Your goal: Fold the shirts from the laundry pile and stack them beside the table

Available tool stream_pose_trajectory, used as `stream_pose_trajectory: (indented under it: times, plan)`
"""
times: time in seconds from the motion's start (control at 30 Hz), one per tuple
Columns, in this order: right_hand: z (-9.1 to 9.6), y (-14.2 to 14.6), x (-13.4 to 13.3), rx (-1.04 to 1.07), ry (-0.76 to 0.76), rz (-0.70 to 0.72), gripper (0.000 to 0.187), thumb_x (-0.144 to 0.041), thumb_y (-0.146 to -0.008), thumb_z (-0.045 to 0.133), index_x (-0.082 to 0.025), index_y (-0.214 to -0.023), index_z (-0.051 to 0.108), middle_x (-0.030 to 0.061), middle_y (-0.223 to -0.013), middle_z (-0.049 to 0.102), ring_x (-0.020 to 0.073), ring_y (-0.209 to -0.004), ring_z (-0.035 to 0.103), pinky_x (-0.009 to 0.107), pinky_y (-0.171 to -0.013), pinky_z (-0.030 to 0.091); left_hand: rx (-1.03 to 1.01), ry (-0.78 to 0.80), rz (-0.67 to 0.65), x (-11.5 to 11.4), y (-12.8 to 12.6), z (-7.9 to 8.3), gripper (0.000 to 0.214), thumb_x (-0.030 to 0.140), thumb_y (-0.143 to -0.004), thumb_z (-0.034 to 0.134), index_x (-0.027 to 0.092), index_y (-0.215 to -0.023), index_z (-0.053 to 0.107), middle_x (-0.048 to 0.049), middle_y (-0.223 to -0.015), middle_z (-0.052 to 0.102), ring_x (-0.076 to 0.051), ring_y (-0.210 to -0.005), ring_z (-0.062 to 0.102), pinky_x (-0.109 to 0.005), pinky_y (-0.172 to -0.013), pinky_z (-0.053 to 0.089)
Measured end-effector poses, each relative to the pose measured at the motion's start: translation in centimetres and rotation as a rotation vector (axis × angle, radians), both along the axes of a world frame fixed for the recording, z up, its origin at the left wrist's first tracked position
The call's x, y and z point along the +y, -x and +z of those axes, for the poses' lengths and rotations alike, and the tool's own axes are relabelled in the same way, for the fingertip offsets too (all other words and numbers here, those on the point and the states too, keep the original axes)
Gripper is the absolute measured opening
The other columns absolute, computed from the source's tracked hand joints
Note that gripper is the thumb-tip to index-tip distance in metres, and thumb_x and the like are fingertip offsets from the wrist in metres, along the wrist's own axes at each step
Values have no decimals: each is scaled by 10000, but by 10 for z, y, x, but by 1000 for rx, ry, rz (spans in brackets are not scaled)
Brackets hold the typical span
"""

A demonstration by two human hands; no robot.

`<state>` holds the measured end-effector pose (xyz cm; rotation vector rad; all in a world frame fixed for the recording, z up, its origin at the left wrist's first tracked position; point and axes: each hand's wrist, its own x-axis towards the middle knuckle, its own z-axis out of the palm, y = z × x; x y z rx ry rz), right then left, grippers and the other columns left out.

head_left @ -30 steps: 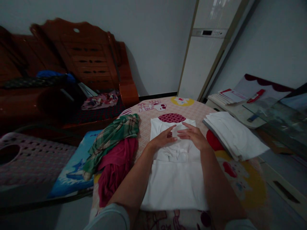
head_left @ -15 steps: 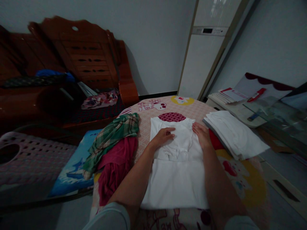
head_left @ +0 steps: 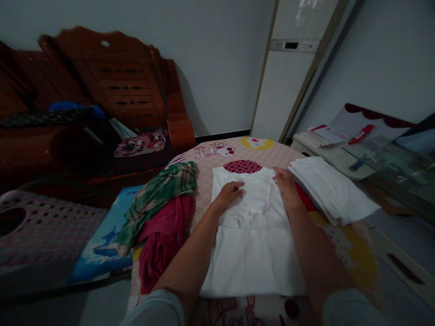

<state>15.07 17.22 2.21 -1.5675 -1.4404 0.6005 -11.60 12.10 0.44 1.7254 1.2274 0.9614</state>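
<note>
A white shirt (head_left: 251,262) lies on the table in front of me, its lower part folded up and its collar end pointing away. My left hand (head_left: 231,195) rests on the upper part of the shirt, with thumb and forefinger apart. At the shirt's far right edge, by the shoulder, is my right hand (head_left: 285,182); its fingers reach out and touch the cloth there, and some of them are hidden. Beyond the collar shows a dark pink dotted patch (head_left: 243,166).
On the table's left lie a green plaid garment (head_left: 163,188) and a dark pink garment (head_left: 168,231). A stack of folded white clothes (head_left: 335,188) is on the right. The patterned tablecloth (head_left: 207,174) covers the round table. A wooden bench (head_left: 122,81) stands behind at left.
My right hand has shifted slightly away from me along the shirt's right edge, and its fingers have changed their pose. My left hand stays almost where it was.
</note>
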Motion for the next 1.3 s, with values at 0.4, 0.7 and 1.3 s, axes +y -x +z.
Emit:
stream_pose_trajectory:
  times: [0.4,0.7,1.3]
  plan:
    - [5,-2,38,-183,136,-51,395,-99,-678,566,-129,-1038,726,89,-897,751,188,-751,697,285,-709,559,-43,40,49,2,0,-5,356,234,-828,616,121,-1155,700,-90,-986,733,-173,-814,664,-276,-766,526]
    - [-26,32,-20,-527,-262,370,401,-157,-850,465,-159,-1194,669,129,-1337,604,238,-1259,539,437,-1112,398,109,-35,106,3,0,-3,337,195,-781,646,128,-1106,707,-71,-1028,704,-159,-841,649,-279,-820,518]
    - [13,72,-139,-805,-192,371,159,-100,-788,556,-163,-912,632,109,-934,641,240,-926,566,342,-839,449,7,-82,86,8,1,-17,314,129,-834,532,144,-1105,690,-99,-1206,647,-134,-817,664,-271,-807,549]
